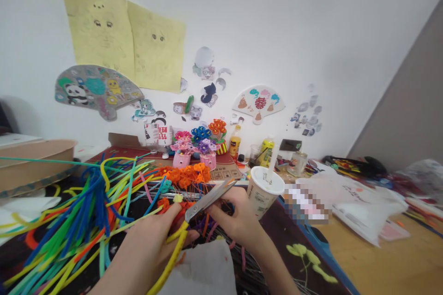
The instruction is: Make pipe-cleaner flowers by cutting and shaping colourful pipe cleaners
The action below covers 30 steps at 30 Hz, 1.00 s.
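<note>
Here my left hand (157,235) grips rigid-looking scissors (207,200), best by the handles (173,258); at its three o'clock my right hand (238,221) curls, contents unclear.

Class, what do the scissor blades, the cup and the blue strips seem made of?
Scissor blades: metal, from the smooth grey sheen.
Cup: probably paper, given its matte, printed side.
Blue strips: perhaps fuzzy chenille, by their soft, matte look; any core is hidden.

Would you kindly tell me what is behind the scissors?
Beyond the scissors, a cluster of orange flowers shows, with pink pots farther back. Whatever the scissors themselves directly cover cannot be seen.
</note>
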Tool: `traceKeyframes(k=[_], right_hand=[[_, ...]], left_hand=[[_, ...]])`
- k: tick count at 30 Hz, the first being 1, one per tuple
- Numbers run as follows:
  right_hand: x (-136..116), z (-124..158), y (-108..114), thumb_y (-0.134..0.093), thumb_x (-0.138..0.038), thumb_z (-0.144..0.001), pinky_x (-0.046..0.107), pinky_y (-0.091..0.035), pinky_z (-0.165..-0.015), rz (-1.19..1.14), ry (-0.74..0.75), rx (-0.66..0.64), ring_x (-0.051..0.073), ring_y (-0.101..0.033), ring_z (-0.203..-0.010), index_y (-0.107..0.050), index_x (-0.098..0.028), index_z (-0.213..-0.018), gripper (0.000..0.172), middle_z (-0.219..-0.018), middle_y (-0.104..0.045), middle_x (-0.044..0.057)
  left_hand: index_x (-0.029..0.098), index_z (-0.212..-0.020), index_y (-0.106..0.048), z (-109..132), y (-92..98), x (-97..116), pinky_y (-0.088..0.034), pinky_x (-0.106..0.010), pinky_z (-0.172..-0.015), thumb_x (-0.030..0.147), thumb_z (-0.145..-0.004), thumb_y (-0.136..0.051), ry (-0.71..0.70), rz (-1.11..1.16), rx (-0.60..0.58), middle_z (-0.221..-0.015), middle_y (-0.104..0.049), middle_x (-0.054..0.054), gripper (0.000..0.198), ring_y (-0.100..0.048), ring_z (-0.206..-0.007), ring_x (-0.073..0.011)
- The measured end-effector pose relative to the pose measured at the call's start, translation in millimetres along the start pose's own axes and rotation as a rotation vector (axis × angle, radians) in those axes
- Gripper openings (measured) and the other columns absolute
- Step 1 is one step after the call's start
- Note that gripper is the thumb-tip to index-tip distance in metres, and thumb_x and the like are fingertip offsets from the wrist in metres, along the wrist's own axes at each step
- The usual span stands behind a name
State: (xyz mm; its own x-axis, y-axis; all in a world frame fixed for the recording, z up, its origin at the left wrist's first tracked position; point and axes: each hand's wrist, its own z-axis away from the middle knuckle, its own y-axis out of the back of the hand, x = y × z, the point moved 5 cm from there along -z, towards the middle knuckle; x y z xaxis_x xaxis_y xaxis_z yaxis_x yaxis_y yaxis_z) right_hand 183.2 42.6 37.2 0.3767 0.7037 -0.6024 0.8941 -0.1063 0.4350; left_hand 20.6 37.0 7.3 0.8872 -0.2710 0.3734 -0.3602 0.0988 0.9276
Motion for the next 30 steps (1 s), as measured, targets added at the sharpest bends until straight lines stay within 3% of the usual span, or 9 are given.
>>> traceKeyframes(k=[6, 12, 20, 26, 30], right_hand=[[2, -2, 8, -0.062, -0.015, -0.078, 0.021, -0.035, -0.050, -0.081, -0.059, 0.055, 0.010, -0.043, -0.049, -0.050, -0.018, -0.054, 0.027, -0.050, -0.047, -0.005], [11, -1, 19, -0.066, -0.015, -0.079, 0.021, -0.040, -0.053, -0.201, -0.105, 0.080, 0.011, -0.051, -0.054, -0.069, -0.015, -0.074, 0.006, -0.060, -0.059, -0.002], [16, 2, 14, -0.067, -0.015, -0.079, 0.021, -0.044, -0.051, -0.323, -0.162, 0.078, 0.011, -0.056, -0.049, -0.071, -0.016, -0.072, 0.007, -0.054, -0.062, -0.002], [15, 2, 7, -0.067, -0.016, -0.077, 0.020, -0.046, -0.046, -0.444, -0.172, 0.175, 0.011, -0.058, -0.044, -0.070, -0.016, -0.068, 0.009, -0.054, -0.061, -0.003], [16, 2, 4, -0.065, -0.014, -0.077, 0.021, -0.047, -0.048, -0.451, -0.176, 0.198, 0.011, -0.057, -0.046, -0.069, -0.017, -0.066, 0.013, -0.054, -0.062, -0.002]], left_hand=[[0.020, -0.097, -0.058, -2, -0.2, -3, -0.039, -0.030, -0.063, 0.037, -0.089, -0.045, 0.000, -0.043, 0.000, -0.083, -0.074, -0.009, 0.022, -0.070, -0.079, -0.0287], [0.020, -0.098, -0.058, -2, 2.3, -8, -0.037, -0.029, -0.061, 0.040, -0.092, -0.042, -0.006, -0.121, 0.021, -0.076, -0.072, -0.007, 0.026, -0.070, -0.077, -0.0300], [0.022, -0.092, -0.058, -1, 2.3, -8, -0.040, -0.030, -0.062, 0.040, -0.086, -0.046, -0.001, -0.012, 0.016, -0.079, -0.074, -0.006, 0.022, -0.070, -0.076, -0.0278], [0.024, -0.091, -0.053, 7, 2.1, 2, -0.047, -0.028, -0.067, 0.028, -0.085, -0.038, 0.012, 0.201, -0.059, -0.089, -0.076, -0.005, 0.016, -0.073, -0.077, -0.0219], [0.024, -0.086, -0.050, 9, 3.4, 7, -0.047, -0.034, -0.067, 0.034, -0.084, -0.039, 0.023, 0.053, -0.032, -0.086, -0.075, -0.008, 0.014, -0.071, -0.077, -0.0266]])
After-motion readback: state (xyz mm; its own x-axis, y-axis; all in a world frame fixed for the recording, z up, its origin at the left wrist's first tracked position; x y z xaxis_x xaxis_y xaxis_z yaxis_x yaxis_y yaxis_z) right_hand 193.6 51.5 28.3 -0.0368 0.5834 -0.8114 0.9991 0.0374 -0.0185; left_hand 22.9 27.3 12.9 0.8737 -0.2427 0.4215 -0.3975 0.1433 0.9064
